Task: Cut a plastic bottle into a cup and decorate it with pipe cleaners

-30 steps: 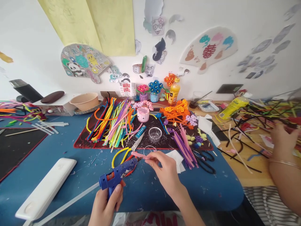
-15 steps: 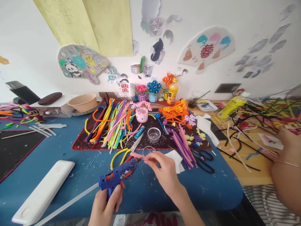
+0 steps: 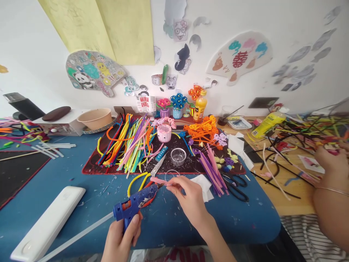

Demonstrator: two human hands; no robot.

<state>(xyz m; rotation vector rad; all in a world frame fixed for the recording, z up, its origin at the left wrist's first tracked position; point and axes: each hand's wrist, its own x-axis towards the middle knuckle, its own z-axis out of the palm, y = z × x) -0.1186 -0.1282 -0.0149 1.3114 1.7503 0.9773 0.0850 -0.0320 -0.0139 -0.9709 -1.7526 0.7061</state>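
Observation:
My left hand is wrapped round the handle of a blue hot glue gun. A long translucent glue stick runs out of its back end. Between the fingertips of my right hand are short pink pipe cleaners, lying side by side and pointing left. The gun's nozzle is right at them, close to my right fingertips; whether it touches cannot be told. Just behind lie scissors with yellow and orange-red handles, partly hidden by the gun. A small clear round dish stands beyond my right hand.
Colourful pipe cleaners cover a dark mat, with a pink pot behind. Purple and pink pipe cleaners and black scissors lie right. A white oblong case lies left. Another person's hand works at the right table.
My hands, the glue gun and the pink pipe cleaners hold almost the same pose. The other person's hand at the right has shifted slightly left, with a small red-and-yellow item now showing.

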